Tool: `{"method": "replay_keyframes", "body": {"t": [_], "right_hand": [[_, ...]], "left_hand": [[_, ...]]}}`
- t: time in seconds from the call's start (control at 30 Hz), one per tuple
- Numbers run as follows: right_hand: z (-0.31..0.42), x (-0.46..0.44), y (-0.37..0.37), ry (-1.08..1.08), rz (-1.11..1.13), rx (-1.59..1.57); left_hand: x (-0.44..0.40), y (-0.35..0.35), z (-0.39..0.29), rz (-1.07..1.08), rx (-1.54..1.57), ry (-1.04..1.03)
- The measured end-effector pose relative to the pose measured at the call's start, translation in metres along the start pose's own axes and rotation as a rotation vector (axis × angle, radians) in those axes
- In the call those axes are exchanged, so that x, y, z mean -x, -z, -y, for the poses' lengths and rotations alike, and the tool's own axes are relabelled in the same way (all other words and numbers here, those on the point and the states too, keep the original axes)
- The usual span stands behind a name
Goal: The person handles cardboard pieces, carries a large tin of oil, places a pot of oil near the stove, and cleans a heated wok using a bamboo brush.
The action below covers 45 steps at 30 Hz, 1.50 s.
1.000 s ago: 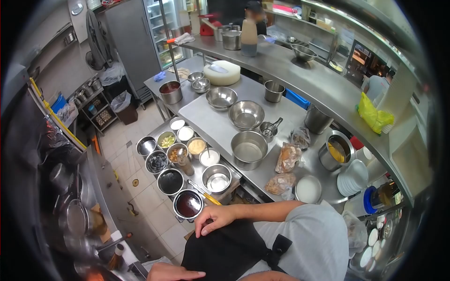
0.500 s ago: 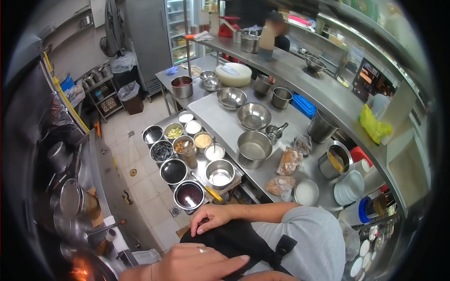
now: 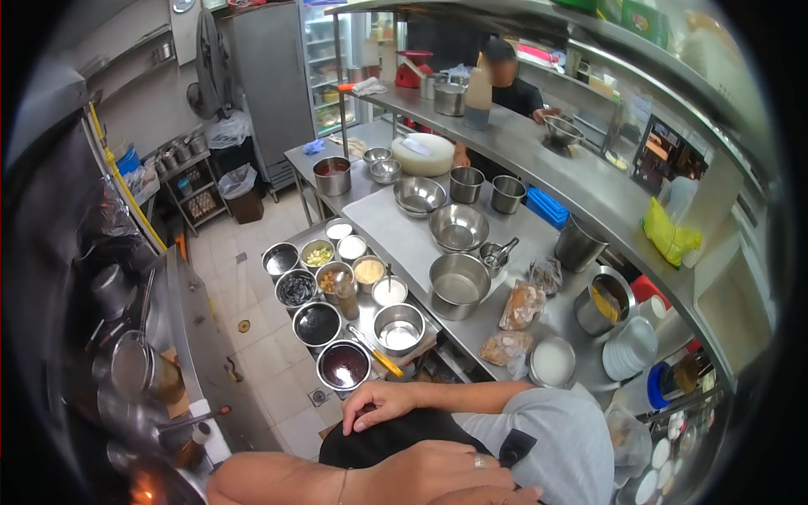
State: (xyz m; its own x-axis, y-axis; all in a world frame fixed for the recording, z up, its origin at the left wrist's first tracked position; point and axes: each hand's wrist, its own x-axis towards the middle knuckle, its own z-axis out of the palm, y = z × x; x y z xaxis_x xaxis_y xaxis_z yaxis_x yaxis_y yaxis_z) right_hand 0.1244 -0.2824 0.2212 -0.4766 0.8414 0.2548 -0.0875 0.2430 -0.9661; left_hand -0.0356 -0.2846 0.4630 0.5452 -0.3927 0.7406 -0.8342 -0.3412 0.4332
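Observation:
My right hand (image 3: 376, 406) reaches in from the right and rests on the black apron (image 3: 349, 446) at my front. Its fingers are loosely bent, with the thumb apart and nothing held. Across my front lies my left hand (image 3: 429, 473), a ring on one finger. Its fingers are bent and closed; what they hold, if anything, is hidden at the bottom edge. Just beyond my right hand stands a pot of dark red sauce (image 3: 343, 364). Beside it are a steel pot (image 3: 398, 328) and a yellow-handled tool (image 3: 385, 360).
Several sauce and topping containers (image 3: 316, 323) fill the low counter. Steel bowls (image 3: 459, 227), bagged food (image 3: 505, 347) and stacked plates (image 3: 629, 347) occupy the worktable. A flame (image 3: 145, 488) burns on the stove at left. A co-worker (image 3: 513, 88) stands behind the shelf.
My left hand has moved right across my front, its pointing finger now bent. The view has shifted slightly. The co-worker shows more above the shelf, and a tilted pot beyond the bowls now stands upright.

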Motion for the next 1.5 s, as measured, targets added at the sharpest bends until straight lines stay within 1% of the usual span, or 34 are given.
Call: {"method": "replay_keyframes", "body": {"t": [0.03,0.13,0.23,0.27,0.33,0.37,0.43,0.47,0.5,0.57,0.6,0.63,0.67,0.7,0.77,0.83,0.9,0.93,0.97,1.0,1.03,1.07,1.13,1.17,1.23,1.27,1.33,1.37,1.43,1.47,1.5], "right_hand": [[-0.001,0.000,0.001,-0.013,0.011,0.004],[-0.001,-0.002,0.002,0.081,-0.028,0.042],[0.005,-0.001,0.007,-0.017,-0.012,0.065],[0.001,-0.002,0.009,0.001,0.000,0.074],[-0.004,-0.002,0.008,0.024,-0.026,0.058],[-0.004,-0.003,0.008,0.025,-0.035,0.053],[-0.002,-0.004,0.010,-0.001,-0.013,0.072],[0.001,-0.004,0.011,-0.029,-0.003,0.098],[0.003,-0.003,0.011,-0.049,0.003,0.125],[0.000,0.000,0.009,-0.037,-0.022,0.110],[-0.004,0.002,0.010,-0.018,-0.047,0.090],[-0.006,0.001,0.011,0.007,-0.072,0.073],[-0.005,0.003,0.014,-0.035,-0.066,0.075],[-0.005,0.004,0.015,-0.022,-0.072,0.068],[-0.012,0.001,0.014,-0.001,-0.087,0.025],[-0.015,-0.003,0.014,-0.023,-0.048,0.039],[-0.011,-0.010,0.010,-0.070,-0.026,0.049],[-0.010,-0.014,0.009,-0.063,-0.018,0.056],[-0.010,-0.018,0.007,-0.055,-0.011,0.058],[-0.008,-0.022,0.005,-0.055,0.003,0.053],[-0.013,-0.025,0.002,-0.009,-0.004,0.057],[-0.014,-0.028,0.001,-0.030,0.010,0.060],[-0.007,-0.034,-0.003,-0.084,0.021,0.055],[-0.008,-0.038,-0.006,-0.115,0.028,0.040],[-0.016,-0.045,-0.011,-0.104,0.051,0.025],[-0.015,-0.050,-0.016,-0.124,0.058,0.044],[-0.011,-0.061,-0.029,-0.149,0.082,0.040],[-0.008,-0.066,-0.035,-0.173,0.102,0.050],[-0.001,-0.075,-0.045,-0.194,0.119,0.108],[0.001,-0.078,-0.050,-0.237,0.149,0.131],[0.001,-0.078,-0.057,-0.285,0.181,0.149]], "left_hand": [[-0.006,-0.002,0.003,0.006,0.023,-0.022],[-0.022,-0.009,0.009,0.025,0.084,-0.079],[-0.034,-0.022,0.015,0.029,0.141,-0.105],[-0.037,-0.032,0.016,-0.007,0.133,-0.088],[-0.042,-0.051,0.015,-0.094,0.042,-0.126],[-0.042,-0.050,0.014,-0.118,0.051,-0.106],[-0.051,-0.040,0.015,0.261,-0.022,0.101],[-0.071,-0.025,0.029,0.690,-0.031,0.135],[-0.060,-0.030,0.032,0.686,-0.007,0.141],[-0.022,-0.028,0.034,0.448,-0.030,0.125],[-0.009,-0.017,0.028,0.460,-0.021,0.129],[0.003,-0.002,0.019,0.290,0.034,0.187],[0.012,0.009,0.014,0.118,0.086,0.247],[0.020,0.010,0.011,0.132,0.088,0.256],[0.040,0.006,0.004,-0.070,0.087,0.283],[0.060,0.013,-0.004,-0.089,0.061,0.313],[0.079,0.031,-0.012,0.229,-0.027,0.457],[0.094,0.029,-0.017,0.097,-0.096,0.489],[0.105,0.042,-0.024,0.131,-0.128,0.571],[0.119,0.049,-0.029,0.082,-0.068,0.646],[0.136,0.053,-0.035,0.029,-0.009,0.722],[0.156,0.054,-0.043,0.024,-0.008,0.744],[0.195,0.054,-0.060,-0.005,-0.073,0.878],[0.211,0.052,-0.069,-0.014,-0.074,0.894],[0.237,0.047,-0.085,-0.016,0.138,1.031],[0.243,0.046,-0.089,-0.021,0.146,1.043],[0.254,0.047,-0.092,-0.226,0.367,0.958],[0.272,0.039,-0.096,-0.225,0.374,0.957],[0.310,0.022,-0.105,-0.500,0.300,0.794],[0.297,0.024,-0.109,-0.520,0.101,0.786],[0.302,0.025,-0.109,-0.514,0.118,0.786]]}}
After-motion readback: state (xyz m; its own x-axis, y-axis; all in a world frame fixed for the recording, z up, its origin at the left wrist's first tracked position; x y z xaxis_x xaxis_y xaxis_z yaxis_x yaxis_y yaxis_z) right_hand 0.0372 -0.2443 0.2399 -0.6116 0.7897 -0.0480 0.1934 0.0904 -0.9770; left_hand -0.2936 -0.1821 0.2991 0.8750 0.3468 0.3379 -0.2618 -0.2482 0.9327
